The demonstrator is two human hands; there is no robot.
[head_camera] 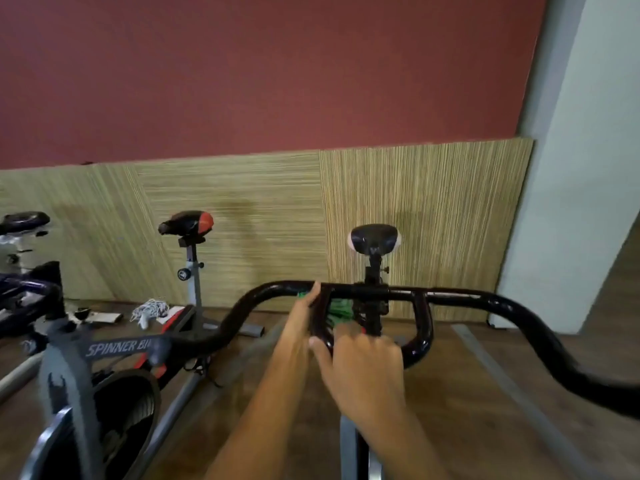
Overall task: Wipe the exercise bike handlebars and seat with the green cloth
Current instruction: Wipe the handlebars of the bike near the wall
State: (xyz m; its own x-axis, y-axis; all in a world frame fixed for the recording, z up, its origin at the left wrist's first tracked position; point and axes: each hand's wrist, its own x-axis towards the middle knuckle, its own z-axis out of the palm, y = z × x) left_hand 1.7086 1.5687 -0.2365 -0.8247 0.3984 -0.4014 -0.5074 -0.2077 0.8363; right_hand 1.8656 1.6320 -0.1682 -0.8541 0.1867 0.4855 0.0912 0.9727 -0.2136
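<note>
The glossy black handlebars [485,299] stretch across the view in front of me. The green cloth [341,310] is draped around the left upright of the inner loop, near the centre stem. My left hand [300,322] reaches up to the top bar and grips one end of the cloth, a bit of green showing at its fingertips. My right hand [363,362] curls round the loop just below, thumb on the bar, holding the rest of the cloth. Beyond the bars stands this bike's black seat [374,239].
A second spinner bike [117,348] with a black-and-red seat [187,223] stands to the left, its flywheel [124,410] low beside me. A third bike is at the far left. A white cord [150,308] lies on the wooden floor. A grey pillar [571,202] rises on the right.
</note>
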